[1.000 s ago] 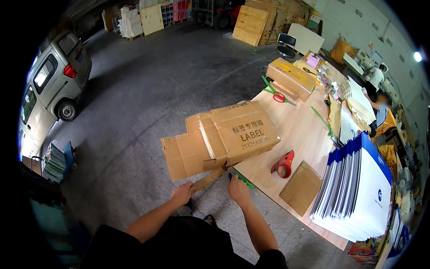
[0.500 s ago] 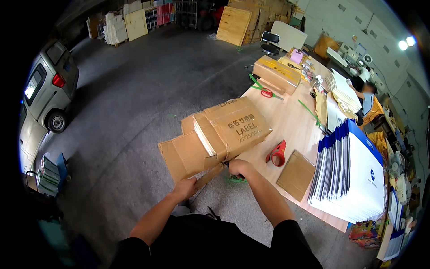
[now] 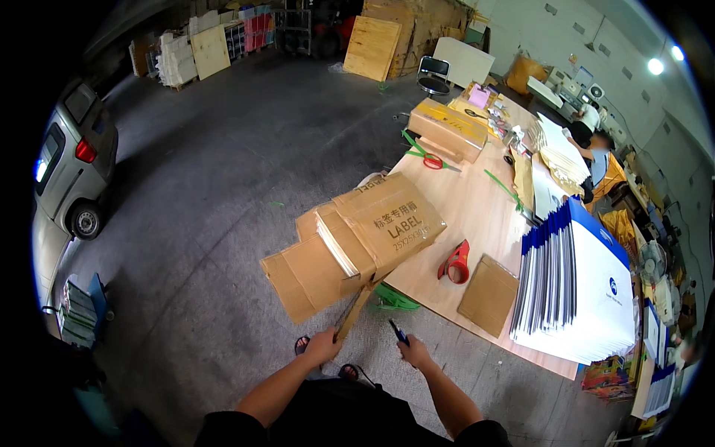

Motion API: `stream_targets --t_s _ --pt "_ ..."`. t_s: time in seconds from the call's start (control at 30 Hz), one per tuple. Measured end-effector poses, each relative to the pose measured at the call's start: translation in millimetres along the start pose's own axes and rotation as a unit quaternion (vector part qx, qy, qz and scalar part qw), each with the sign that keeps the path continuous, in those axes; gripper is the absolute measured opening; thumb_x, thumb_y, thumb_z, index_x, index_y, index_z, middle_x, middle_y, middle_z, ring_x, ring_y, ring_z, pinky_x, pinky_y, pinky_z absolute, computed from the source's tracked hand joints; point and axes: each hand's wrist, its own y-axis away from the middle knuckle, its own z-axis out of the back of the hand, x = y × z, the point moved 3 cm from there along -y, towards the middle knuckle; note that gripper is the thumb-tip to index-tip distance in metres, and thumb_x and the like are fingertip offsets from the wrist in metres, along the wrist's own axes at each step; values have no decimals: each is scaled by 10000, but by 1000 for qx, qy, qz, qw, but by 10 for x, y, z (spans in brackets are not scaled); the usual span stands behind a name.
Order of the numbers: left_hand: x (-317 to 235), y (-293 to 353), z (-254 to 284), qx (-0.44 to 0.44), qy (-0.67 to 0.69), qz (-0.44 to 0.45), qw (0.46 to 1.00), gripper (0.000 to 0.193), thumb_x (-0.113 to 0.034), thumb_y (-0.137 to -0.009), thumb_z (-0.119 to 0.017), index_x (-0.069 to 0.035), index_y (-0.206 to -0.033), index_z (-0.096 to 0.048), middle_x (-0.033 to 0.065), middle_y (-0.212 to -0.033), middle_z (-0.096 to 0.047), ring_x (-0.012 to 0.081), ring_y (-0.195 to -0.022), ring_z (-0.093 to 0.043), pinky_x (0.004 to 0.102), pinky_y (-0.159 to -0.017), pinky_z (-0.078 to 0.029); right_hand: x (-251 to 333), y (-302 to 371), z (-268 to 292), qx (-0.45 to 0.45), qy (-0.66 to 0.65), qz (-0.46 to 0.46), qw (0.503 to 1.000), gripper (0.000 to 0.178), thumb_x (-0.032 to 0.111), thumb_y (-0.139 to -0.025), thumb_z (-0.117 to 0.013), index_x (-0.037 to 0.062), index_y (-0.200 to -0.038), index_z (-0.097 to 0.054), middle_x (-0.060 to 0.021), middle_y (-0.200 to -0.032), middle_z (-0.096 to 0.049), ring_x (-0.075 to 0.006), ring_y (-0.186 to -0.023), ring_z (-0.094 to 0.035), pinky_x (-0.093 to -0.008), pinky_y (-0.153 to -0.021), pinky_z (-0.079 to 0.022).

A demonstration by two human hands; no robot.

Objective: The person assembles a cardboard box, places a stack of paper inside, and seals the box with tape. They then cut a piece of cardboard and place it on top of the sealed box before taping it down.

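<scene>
grey concrete floor point(image 3: 223, 171): spreading out to my left and ahead, with a silver car point(image 3: 63, 167) parking at its far left edge.

long wooden table point(image 3: 477, 216): running away from me on my right, its near corner sitting just ahead of my hands.

stack of white sheets with blue edges point(image 3: 581, 290): standing on the table's near right end, leaning slightly.

open cardboard box point(image 3: 357, 238): resting on the table's near left corner and hanging over the edge toward the floor, flaps spreading open, a pack of white sheets showing inside.

second cardboard box point(image 3: 447, 130): lying farther up the table, well apart from the first.

flat brown cardboard piece point(image 3: 488, 294): lying on the table between the red tape dispenser point(image 3: 454, 262) and the stack.

green strapping point(image 3: 395, 299): hanging just under the table edge, below the open box.

my left hand point(image 3: 322, 347): closing around the lower end of a narrow flap that is hanging down from the open box.

my right hand point(image 3: 415, 352): curling around a small dark blue tool point(image 3: 398, 331), its tip pointing up toward the box; i cannot tell what kind of tool it is.
</scene>
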Motion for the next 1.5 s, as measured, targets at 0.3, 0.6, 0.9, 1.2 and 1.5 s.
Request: stream_targets --t_s 0.3,0.6,0.9,1.2,1.5 --pt "161 -476 -381 37 -68 -81 994 373 -220 -868 -622 21 -1136 -524 269 -963 -691 458 -873 -674 541 -783 -530 1245 -210 402 -162 270 192 929 235 264 -882 -687 64 -973 -604 -175 -888 -668 -349 -782 -692 -480 -679 -549" --pt "-49 -451 -399 -45 -59 -13 997 291 -152 -949 -472 -28 -1209 -510 257 -1058 -675 437 -923 -680 559 -788 -522 2166 -505 742 -91 555 414 715 128 184 -825 -628 78 -886 -667 -110 -846 -695 -251 -771 -706 -383 -677 -551" --pt "-3 -437 -182 -58 -66 -67 994 255 -169 -966 -439 -46 -1179 -508 247 -1023 -679 446 -939 -673 554 -770 -527 2502 -629 411 -39 646 462 607 96 163 -774 -642 81 -810 -678 -89 -720 -702 -200 -686 -694 -362 -617 -530" --pt "-198 -331 46 -45 -35 -30 998 293 -143 -950 -439 -56 -1215 -529 238 -1065 -698 411 -992 -684 523 -844 -539 2346 -575 370 -32 695 467 546 187 153 -837 -588 62 -990 -643 -115 -806 -696 -228 -675 -703 -353 -586 -534" --pt "-302 -260 -50 -53 -33 -97 993 253 -138 -923 -477 -29 -1135 -564 242 -949 -712 419 -887 -703 544 -779 -547 2346 -242 1089 9 650 393 650 111 154 -869 -601 105 -968 -607 -107 -809 -668 -276 -726 -709 -410 -623 -554"
